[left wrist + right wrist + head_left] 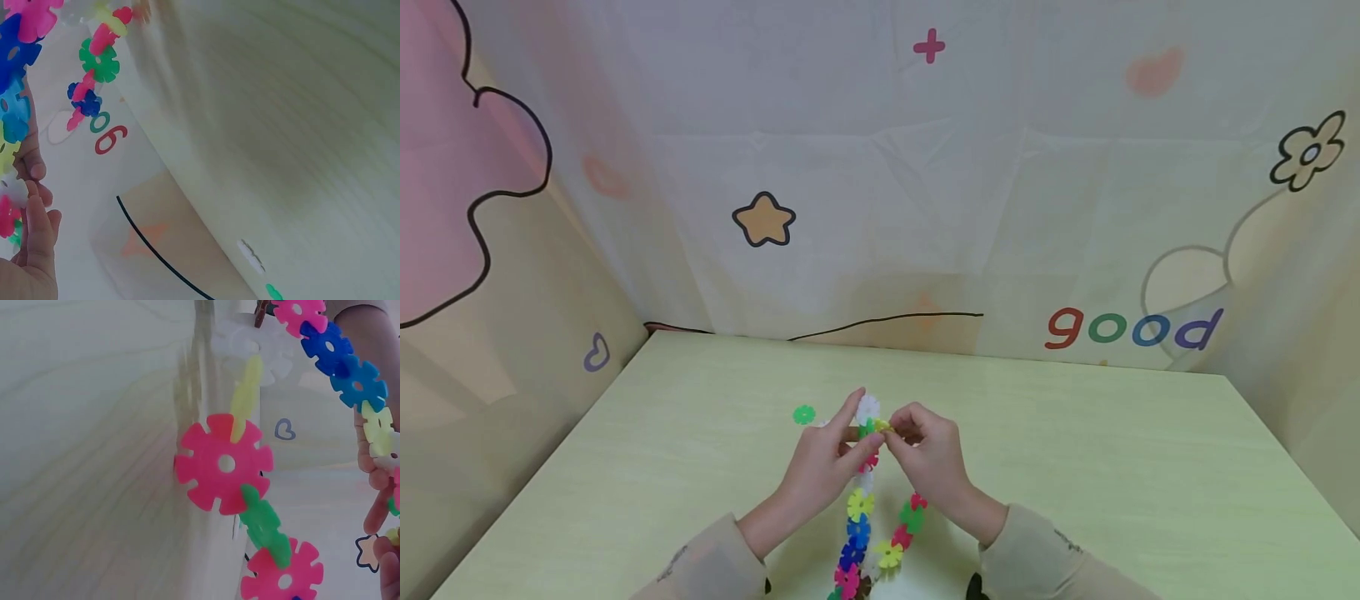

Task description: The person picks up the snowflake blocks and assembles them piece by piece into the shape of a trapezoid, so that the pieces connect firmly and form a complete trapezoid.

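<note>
A chain of notched plastic flower-shaped discs (pixel 853 552) hangs from my hands, in pink, blue, yellow, white and green. Near its top end, my left hand (pixel 816 467) pinches the chain between thumb and fingers, by a green disc (pixel 864 430). A white disc (pixel 868 408) stands above those fingertips. My right hand (pixel 934 454) pinches a yellow disc (pixel 882 425) right at the green one. Below my right hand shows another stretch of the chain, with a pink disc (pixel 224 464) and a green disc (pixel 265 528) slotted together at an angle.
A loose green disc (pixel 804 414) lies on the pale wood-grain table (pixel 1075 467) beyond my left hand. Next to it is a loose white disc (pixel 251 256). A printed cloth backdrop (pixel 880 208) rises behind the table.
</note>
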`<state>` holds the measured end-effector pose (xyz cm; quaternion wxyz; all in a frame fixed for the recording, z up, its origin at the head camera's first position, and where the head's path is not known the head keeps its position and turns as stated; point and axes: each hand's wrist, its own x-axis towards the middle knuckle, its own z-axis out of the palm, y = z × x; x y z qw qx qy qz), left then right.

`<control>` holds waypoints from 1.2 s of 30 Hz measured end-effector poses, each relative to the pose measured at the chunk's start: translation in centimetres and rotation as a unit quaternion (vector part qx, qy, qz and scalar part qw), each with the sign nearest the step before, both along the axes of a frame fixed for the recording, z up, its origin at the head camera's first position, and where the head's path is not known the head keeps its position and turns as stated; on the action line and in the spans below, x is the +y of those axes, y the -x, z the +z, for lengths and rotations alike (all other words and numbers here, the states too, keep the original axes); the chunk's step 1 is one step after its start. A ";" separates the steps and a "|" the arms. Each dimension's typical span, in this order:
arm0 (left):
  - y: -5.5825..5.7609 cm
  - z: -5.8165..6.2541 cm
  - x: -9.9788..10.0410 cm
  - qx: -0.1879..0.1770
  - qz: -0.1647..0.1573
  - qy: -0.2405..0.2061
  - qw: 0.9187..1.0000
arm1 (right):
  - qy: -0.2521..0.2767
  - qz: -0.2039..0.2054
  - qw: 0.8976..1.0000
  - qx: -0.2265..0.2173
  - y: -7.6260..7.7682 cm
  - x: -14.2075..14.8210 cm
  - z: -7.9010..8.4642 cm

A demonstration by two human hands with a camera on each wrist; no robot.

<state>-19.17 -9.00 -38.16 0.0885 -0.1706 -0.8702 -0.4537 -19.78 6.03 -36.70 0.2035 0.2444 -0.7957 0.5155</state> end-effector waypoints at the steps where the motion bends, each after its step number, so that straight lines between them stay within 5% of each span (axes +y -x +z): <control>1: 0.0 0.0 0.1 0.002 0.002 -0.002 1.000 | 0.001 0.000 1.000 0.008 -0.2 -0.1 0.2; 8: 0.0 -0.3 0.5 0.014 0.010 -0.011 1.000 | 0.011 -0.006 0.999 0.051 -0.4 -0.3 0.6; 14: -0.1 0.0 0.4 0.007 0.011 -0.001 1.000 | 0.006 0.003 0.999 0.045 -0.4 -0.1 0.7; 22: 0.2 0.4 -0.2 -0.026 -0.015 -0.013 0.999 | -0.029 0.037 0.997 0.067 1.7 0.6 -1.7; 36: 0.1 2.3 -2.6 -0.052 -0.015 0.074 0.996 | -0.142 0.141 0.978 0.062 2.7 0.7 -1.5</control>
